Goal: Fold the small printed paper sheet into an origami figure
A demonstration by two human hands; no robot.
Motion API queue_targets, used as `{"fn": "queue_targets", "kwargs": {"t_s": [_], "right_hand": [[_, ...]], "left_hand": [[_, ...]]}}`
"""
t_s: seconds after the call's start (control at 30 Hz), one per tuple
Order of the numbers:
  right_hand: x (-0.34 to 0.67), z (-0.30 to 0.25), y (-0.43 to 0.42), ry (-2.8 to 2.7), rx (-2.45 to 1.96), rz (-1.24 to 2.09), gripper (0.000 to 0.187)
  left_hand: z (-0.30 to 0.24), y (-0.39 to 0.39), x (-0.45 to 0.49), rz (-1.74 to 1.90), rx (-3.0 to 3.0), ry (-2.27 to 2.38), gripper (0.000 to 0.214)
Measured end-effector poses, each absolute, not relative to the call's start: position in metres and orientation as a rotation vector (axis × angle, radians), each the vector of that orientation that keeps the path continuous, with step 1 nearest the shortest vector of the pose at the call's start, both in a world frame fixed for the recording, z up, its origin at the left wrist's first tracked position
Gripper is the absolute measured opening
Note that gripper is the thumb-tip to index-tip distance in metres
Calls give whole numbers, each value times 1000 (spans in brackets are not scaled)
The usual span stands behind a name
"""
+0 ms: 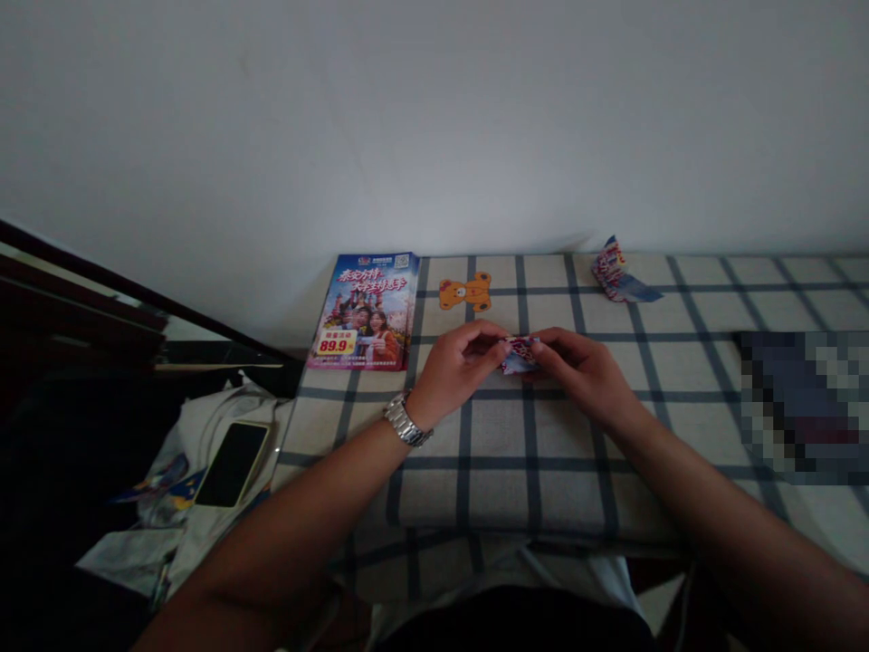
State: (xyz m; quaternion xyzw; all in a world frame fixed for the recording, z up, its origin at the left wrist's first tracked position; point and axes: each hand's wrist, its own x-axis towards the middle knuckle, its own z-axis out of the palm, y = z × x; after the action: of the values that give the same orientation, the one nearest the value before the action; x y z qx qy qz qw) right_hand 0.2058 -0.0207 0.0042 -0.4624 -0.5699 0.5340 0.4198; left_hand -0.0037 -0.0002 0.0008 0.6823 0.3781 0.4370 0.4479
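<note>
Between my two hands is a small piece of folded printed paper (pixel 520 356), coloured red, white and blue. My left hand (pixel 463 360), with a metal watch (pixel 406 420) on its wrist, pinches the paper's left edge between thumb and fingers. At its right edge, the thumb and fingers of my right hand (pixel 579 367) pinch it too. Both hands rest low over the checked tablecloth (pixel 499 453). Farther back on the right stands another folded paper piece (pixel 619 276) in similar colours.
A stack of printed flyers (pixel 367 312) lies at the table's back left corner, beside a bear-shaped cutout (pixel 465 292). Left of the table, a phone (pixel 234 464) lies on pale cloth or paper. A dark, pixelated item (pixel 807 403) sits at the right.
</note>
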Motion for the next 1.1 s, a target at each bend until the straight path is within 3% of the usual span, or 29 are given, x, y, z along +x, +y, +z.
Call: {"fn": "queue_targets", "kwargs": {"t_s": [0.37,1.1], "right_hand": [[211,7,-21,-1693,-1343,940,34],[210,9,-21,-1857,-1263,913,38]], "left_hand": [[4,-2,-3,1036,1638,915,20],[7,-2,-5,888,1771,889,21]]}}
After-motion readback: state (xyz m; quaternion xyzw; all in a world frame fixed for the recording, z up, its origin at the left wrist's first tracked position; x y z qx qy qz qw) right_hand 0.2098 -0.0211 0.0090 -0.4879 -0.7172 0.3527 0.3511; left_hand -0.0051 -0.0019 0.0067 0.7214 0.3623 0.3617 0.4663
